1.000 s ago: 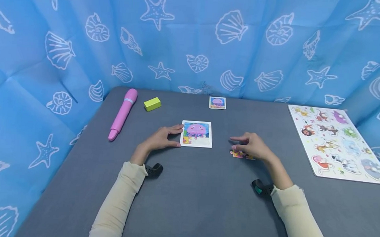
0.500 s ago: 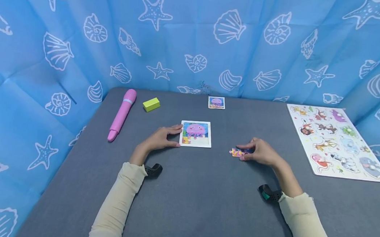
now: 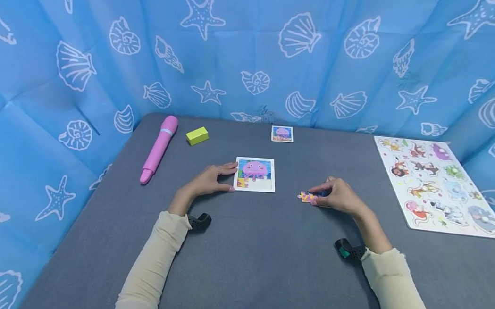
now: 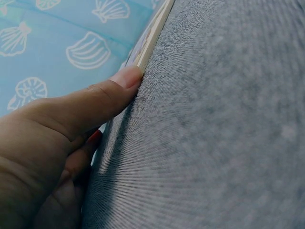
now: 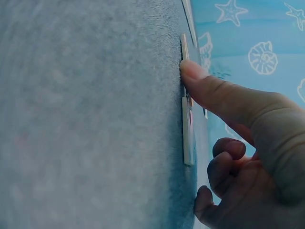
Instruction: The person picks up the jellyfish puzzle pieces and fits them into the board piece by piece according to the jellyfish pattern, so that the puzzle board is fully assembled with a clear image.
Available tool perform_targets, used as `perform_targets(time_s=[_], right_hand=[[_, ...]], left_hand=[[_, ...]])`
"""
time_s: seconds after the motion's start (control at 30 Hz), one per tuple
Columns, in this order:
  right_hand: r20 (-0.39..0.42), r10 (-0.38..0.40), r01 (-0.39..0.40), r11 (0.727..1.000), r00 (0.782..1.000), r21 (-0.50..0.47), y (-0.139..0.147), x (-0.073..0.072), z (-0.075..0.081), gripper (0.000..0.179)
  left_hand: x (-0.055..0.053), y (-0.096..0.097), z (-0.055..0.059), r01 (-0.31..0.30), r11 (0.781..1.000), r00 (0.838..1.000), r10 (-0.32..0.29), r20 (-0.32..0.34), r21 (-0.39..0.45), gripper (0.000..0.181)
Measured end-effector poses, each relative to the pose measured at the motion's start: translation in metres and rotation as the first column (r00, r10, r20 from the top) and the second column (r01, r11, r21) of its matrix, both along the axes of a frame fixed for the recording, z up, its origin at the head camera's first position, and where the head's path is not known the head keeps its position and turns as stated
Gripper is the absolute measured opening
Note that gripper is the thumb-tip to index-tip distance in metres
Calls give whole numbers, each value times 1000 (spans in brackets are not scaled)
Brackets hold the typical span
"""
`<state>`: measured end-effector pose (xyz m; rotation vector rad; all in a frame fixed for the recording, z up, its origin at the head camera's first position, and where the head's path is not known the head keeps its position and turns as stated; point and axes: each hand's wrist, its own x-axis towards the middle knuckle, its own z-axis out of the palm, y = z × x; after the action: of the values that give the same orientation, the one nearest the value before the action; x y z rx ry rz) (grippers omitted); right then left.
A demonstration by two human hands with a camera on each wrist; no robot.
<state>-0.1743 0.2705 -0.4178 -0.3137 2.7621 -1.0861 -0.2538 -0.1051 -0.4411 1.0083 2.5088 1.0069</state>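
A small white-framed jigsaw board (image 3: 257, 189) with a pink jellyfish picture lies mid-table; the lower right of its picture is bare. My left hand (image 3: 208, 180) touches its left edge, thumb near the bottom corner and fingers higher up. In the left wrist view the thumb rests against the edge of the board (image 4: 151, 45). To the right, my right hand (image 3: 342, 195) pinches a yellow and pink puzzle piece (image 3: 307, 197) between thumb and index finger, low at the tabletop. Another puzzle piece (image 5: 188, 133) lies beneath that hand, mostly hidden in the head view.
Behind the board lies a small jellyfish picture card (image 3: 282, 134). A yellow-green block (image 3: 197, 136) and a pink wand-shaped object (image 3: 160, 149) stand at the left. An animal peg puzzle (image 3: 441, 187) is at the right. A blue shell-print curtain (image 3: 236, 54) hangs behind the grey table.
My right hand's extended index finger has come down, and the hand has shifted slightly right and now pinches the puzzle piece. My left hand stays at the jigsaw board.
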Motion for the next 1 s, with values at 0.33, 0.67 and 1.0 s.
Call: perform_targets(time_s=[0.33, 0.67, 1.0], right_hand=[[-41, -23, 23, 1000, 999, 2, -33, -16, 1, 31], [-83, 37, -37, 999, 996, 1, -88, -40, 4, 29], [-74, 120, -121, 993, 990, -7, -120, -51, 1, 27]], left_hand=[[-1, -1, -1, 2, 1000, 1000, -2, -4, -7, 65], [0, -1, -1, -1, 1000, 1000, 1, -15, -10, 65], [-1, -2, 0, -5, 1000, 1000, 5, -13, -12, 64]])
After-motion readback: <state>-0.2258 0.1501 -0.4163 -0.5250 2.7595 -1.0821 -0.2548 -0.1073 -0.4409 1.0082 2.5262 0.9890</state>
